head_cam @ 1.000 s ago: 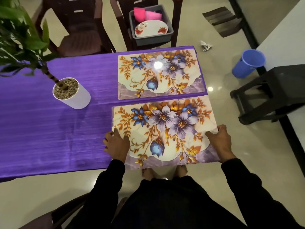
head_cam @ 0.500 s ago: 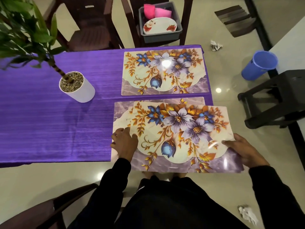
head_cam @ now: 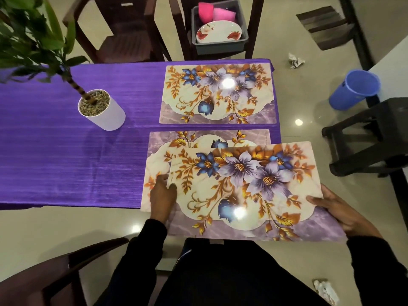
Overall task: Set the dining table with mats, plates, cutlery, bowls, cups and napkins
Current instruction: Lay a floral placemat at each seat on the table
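The table [head_cam: 55, 151] under its purple cloth is carrying only mats so far — one floral mat [head_cam: 218, 93] is lying flat at the far edge, and a second mat [head_cam: 159, 155] is lying at the near edge, turned the other way round. The top mat [head_cam: 254, 186] is being held above that one, skewed and jutting out past the table's corner toward the floor. The plates [head_cam: 218, 32] and pink cups [head_cam: 213, 14] are sitting in a grey tub [head_cam: 220, 44] on a chair beyond the table; cutlery, bowls and napkins are not showing, so most of the setting seems to be left.

The mats are looking glossy and stiff, printed with purple and blue flowers and gold leaves.

The right hand [head_cam: 344, 215] is gripping the top mat's right edge, thumb on top — the left hand [head_cam: 163, 199] is holding its left edge, its fingers [head_cam: 161, 180] curled at the edge.
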